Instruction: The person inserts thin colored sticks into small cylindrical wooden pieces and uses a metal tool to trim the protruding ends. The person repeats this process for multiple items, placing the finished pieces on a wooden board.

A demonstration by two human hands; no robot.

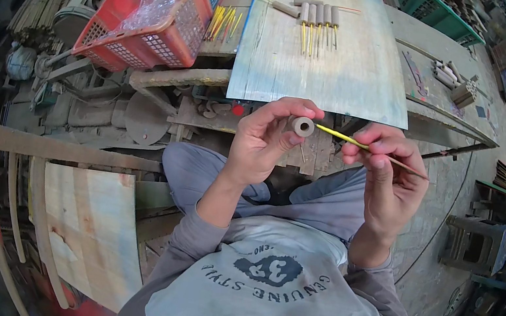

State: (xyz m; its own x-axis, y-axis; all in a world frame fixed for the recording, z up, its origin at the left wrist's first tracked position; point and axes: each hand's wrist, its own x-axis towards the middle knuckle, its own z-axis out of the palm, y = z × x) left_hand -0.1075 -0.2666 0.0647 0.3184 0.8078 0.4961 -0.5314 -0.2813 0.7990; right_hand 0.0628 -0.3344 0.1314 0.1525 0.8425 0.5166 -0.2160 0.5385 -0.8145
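My left hand [262, 140] is curled around a short grey cardboard tube [302, 126], held in front of my chest; my right hand [386, 172] pinches a thin yellow-tipped wooden stick [361, 145] at its mouth. Both look light. The stick seems snappable, so I grip it near the tip.

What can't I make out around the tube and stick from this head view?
- Left hand: the fingers cover most of the short tube; only its open end shows, so its length is hidden.
- Right hand: its grip covers the middle of the thin yellow stick.
- Whether the stick tip is already inside the tube: too small to tell.
- Finished pieces on the board: too small for detail.
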